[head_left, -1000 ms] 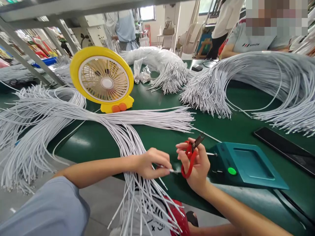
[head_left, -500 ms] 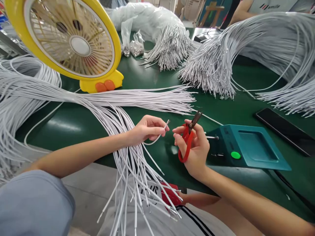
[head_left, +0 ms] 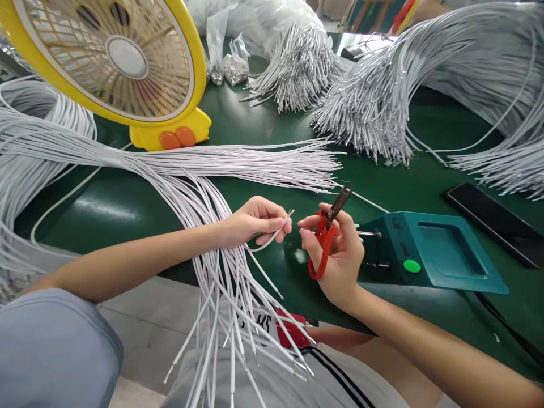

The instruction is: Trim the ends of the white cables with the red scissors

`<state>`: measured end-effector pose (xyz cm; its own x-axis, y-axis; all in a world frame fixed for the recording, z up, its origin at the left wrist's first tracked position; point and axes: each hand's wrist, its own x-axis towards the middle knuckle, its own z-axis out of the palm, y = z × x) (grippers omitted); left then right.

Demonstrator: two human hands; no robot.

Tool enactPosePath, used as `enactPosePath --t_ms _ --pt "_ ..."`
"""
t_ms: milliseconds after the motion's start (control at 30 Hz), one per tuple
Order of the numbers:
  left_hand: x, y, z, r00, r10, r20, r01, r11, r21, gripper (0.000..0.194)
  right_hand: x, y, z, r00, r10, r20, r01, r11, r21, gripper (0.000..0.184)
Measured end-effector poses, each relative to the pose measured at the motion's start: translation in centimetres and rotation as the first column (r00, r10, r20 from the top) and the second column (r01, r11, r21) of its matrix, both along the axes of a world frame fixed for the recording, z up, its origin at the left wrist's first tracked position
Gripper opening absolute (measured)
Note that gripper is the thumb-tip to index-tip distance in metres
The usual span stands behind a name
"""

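Observation:
Between the thumb and fingers of my left hand (head_left: 261, 222) is the end of a white cable (head_left: 272, 240), its tip split into fine wires. My right hand (head_left: 335, 255) is closed round red-handled scissors (head_left: 326, 238), whose dark blades point up and away from me. A small gap lies between the two hands, and the scissors do not touch the cable. Under my left forearm, a bundle of white cables (head_left: 229, 283) hangs over the table edge toward my lap. More of the same cables (head_left: 255, 164) lie across the table beyond my hands.
A teal machine (head_left: 450, 249) with a green button sits right of my right hand, beside a black phone (head_left: 493, 224). A yellow fan (head_left: 198, 122) stands at the left. Large cable bundles (head_left: 365, 113) and small plastic bags of metal parts (head_left: 236, 65) lie farther back.
The view has shifted slightly, so the fan and background sit a little higher. Both hands keep nearly the same pose, still holding the cable and the scissors.

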<state>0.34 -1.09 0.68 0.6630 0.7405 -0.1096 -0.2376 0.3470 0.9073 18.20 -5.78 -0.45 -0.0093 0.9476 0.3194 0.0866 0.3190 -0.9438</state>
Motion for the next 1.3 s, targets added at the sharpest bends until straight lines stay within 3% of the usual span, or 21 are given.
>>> enactPosePath --t_ms 367,700,967,1067,1133,1167,1233,1300 --pt "-0.1 -0.1 0.0 0.999 -0.039 0.035 0.039 0.999 0.001 0.027 -0.1 -0.1 0.1 1.000 -0.003 0.003 0.003 0.999 0.045 0.037" --pt "0.0 -0.3 -0.2 0.993 -0.097 -0.066 0.104 0.988 0.115 0.024 0.0 0.0 0.1 1.000 -0.009 -0.007 0.010 0.998 0.063 0.038" --pt "0.0 -0.4 -0.2 0.990 -0.087 -0.110 0.101 0.986 0.131 0.020 0.0 0.0 -0.1 1.000 -0.014 0.006 0.013 0.996 0.090 0.040" --pt "0.2 -0.6 -0.2 0.975 -0.081 -0.205 0.129 0.964 0.233 0.022 0.1 -0.1 0.1 1.000 -0.010 -0.025 0.012 0.996 0.093 0.041" --pt "0.4 -0.9 -0.2 0.946 -0.067 -0.317 0.201 0.889 0.412 0.021 0.2 0.0 0.2 0.998 -0.024 -0.065 0.031 0.994 0.104 0.041" --pt "0.5 -1.2 -0.2 0.923 -0.055 -0.380 0.260 0.818 0.514 0.018 0.2 0.0 0.3 0.996 -0.037 -0.083 0.047 0.993 0.112 0.041" --pt "0.6 -1.9 0.0 0.862 -0.010 -0.507 0.404 0.619 0.674 0.012 0.2 0.0 0.2 0.993 -0.055 -0.106 0.069 0.989 0.130 0.041" --pt "0.6 -2.6 0.2 0.804 0.039 -0.593 0.526 0.417 0.741 0.015 0.2 0.1 0.0 0.993 -0.046 -0.106 0.060 0.989 0.135 0.041"
